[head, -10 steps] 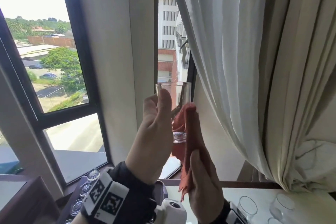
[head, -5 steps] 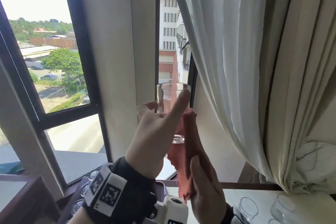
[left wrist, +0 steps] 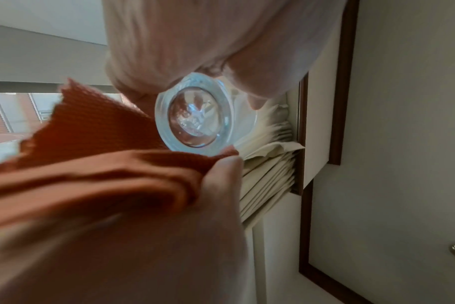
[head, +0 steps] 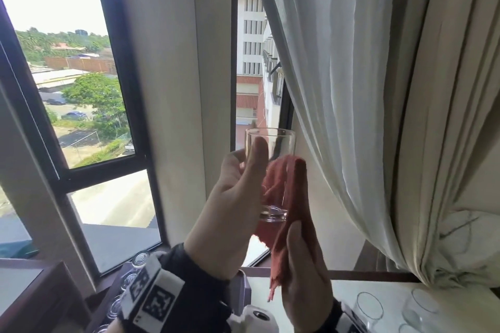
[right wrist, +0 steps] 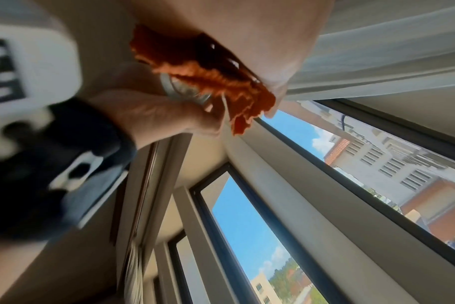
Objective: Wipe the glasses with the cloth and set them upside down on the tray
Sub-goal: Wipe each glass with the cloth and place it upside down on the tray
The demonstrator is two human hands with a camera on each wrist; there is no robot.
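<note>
Against the window [head: 81, 94], at twelve o'clock from the person, the left hand [head: 230, 213] grasps the glass [head: 270, 170] upright, mouth up, fingers curled round its wall. At three o'clock of the glass, the right hand [head: 305, 278] presses the red cloth [head: 286, 192] against the outer wall, thumb pinching its fold. Recommended: keep the cloth flat on the wall, turn the glass steadily, hold low, avoid squeezing the rim. Glasses [head: 369, 305] wait at five o'clock.
</note>
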